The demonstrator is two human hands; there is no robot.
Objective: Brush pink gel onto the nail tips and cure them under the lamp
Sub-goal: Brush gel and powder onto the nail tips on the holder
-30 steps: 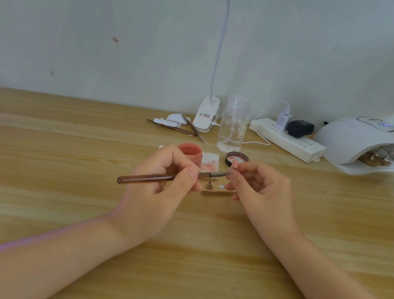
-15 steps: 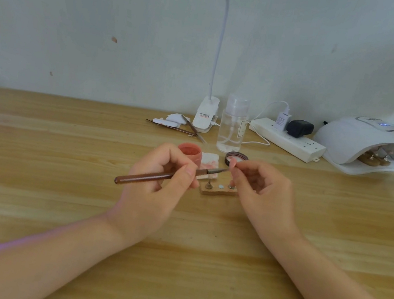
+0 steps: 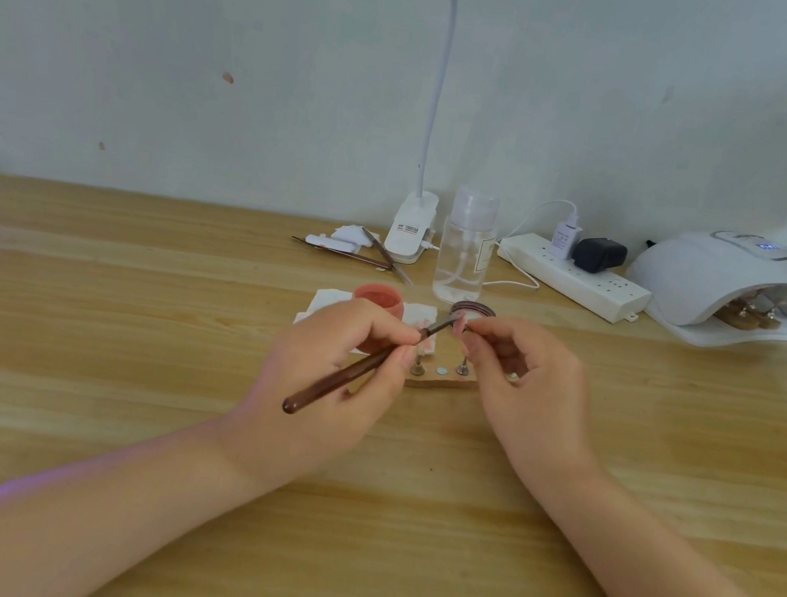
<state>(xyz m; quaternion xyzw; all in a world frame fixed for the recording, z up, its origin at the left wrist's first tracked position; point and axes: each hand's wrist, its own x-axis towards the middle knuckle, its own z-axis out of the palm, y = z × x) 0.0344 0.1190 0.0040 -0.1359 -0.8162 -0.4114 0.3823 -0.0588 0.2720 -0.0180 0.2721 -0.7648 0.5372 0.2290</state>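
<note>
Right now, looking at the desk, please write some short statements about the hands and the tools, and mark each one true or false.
1. The left hand holds the brown brush. True.
2. The right hand lies flat and open on the table. False: its fingers pinch a small nail tip at the brush's end.
3. The curing lamp stands at the far right of the table. True.
4. The clear bottle lies on its side. False: it stands upright.
5. The pink gel jar is behind the left hand. True.
6. The power strip has nothing plugged in. False: a white and a black adapter sit in it.
</note>
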